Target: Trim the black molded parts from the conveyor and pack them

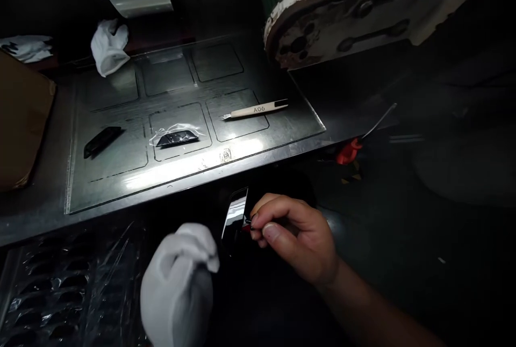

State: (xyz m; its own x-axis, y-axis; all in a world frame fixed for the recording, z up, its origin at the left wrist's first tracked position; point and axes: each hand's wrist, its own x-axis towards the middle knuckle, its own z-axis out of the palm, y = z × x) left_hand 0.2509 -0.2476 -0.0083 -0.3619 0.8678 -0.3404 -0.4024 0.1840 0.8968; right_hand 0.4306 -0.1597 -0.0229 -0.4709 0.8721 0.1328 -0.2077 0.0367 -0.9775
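Observation:
My left hand (179,282), in a white glove, is curled closed beside a glossy black piece (235,215). The piece is tilted over the dark space in front of the bench and appears held at its lower left edge, though the exact grip is hidden. My bare right hand (298,237) pinches thumb and fingers together at the piece's right side. Something small and dark shows at those fingertips, too little to name. On the bench lie a similar black piece on clear film (177,138) and another dark piece (102,141).
A craft knife (253,110) marked A06 lies on the clear sheet (177,86) covering the bench. White gloves (109,46) and a cardboard box (24,121) are left. Machinery (342,24) overhangs upper right. Lower left stands a tray (92,304) of dark parts; a red-handled tool (349,152) sits right.

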